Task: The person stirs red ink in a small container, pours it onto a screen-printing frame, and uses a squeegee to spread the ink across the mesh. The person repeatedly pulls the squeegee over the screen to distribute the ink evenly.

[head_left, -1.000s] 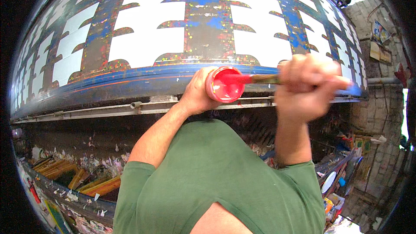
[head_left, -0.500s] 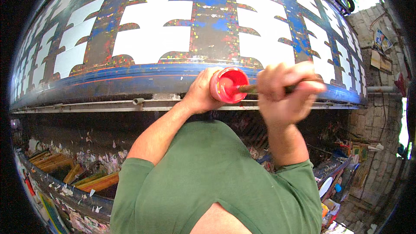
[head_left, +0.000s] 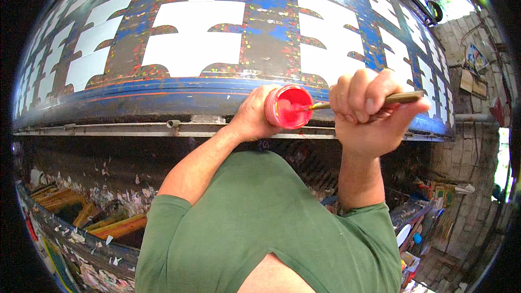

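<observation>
My left hand is wrapped round the side of a small red-smeared jar. The jar is tilted so its open mouth shows red paint within. In my right hand, raised just right of the jar, I grip a thin stirring stick. One end of the stick reaches into the jar's mouth, while the other points to the right past my thumb. Both hands are over the near edge of a long paint-spattered table.
White cut sheets with notched edges lie in rows across the table. A metal rail runs along its near side. At lower left, wooden strips lie in a trough among paper scraps. A brick floor extends at the right.
My right hand has shifted slightly right and turned, drawing the stick partly back from the jar. The jar and my left hand have hardly moved.
</observation>
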`<state>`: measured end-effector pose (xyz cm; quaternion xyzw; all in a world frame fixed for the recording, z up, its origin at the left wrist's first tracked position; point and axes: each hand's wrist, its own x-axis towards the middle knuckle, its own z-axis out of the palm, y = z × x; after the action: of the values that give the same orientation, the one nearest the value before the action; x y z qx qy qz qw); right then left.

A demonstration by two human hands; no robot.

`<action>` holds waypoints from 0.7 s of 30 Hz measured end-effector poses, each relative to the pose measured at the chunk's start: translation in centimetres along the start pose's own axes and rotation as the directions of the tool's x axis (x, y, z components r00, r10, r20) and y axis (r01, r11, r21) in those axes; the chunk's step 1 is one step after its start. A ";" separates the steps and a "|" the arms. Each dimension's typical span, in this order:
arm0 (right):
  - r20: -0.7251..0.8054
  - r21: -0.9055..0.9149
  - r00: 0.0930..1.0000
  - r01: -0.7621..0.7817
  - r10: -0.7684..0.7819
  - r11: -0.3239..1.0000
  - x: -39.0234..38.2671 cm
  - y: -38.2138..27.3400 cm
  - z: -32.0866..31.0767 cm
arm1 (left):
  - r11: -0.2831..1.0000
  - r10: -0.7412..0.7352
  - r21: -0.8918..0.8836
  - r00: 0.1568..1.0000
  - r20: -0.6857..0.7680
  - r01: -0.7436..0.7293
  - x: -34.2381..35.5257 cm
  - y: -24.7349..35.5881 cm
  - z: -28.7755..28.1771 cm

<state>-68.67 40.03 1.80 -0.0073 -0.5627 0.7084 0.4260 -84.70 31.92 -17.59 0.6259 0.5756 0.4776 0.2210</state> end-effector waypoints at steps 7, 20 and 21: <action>-0.018 -0.326 0.996 0.078 -0.089 0.942 -0.4 5.1 0.0 | 0.999 0.014 -0.050 1.000 0.009 -0.014 0.5 -0.8 0.3; -0.093 -0.301 0.987 0.100 -0.133 0.948 -0.1 3.1 1.3 | 0.998 0.018 -0.053 0.999 -0.036 -0.020 0.2 -0.1 0.0; -0.078 -0.333 0.992 0.070 -0.101 0.940 -0.1 3.2 1.5 | 0.998 0.015 -0.055 0.999 -0.035 -0.017 0.3 0.0 -0.1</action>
<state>-71.23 38.75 -0.25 -0.0873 -0.6525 0.5839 0.4750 -84.84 32.16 -17.43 0.6159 0.5609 0.5057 0.2242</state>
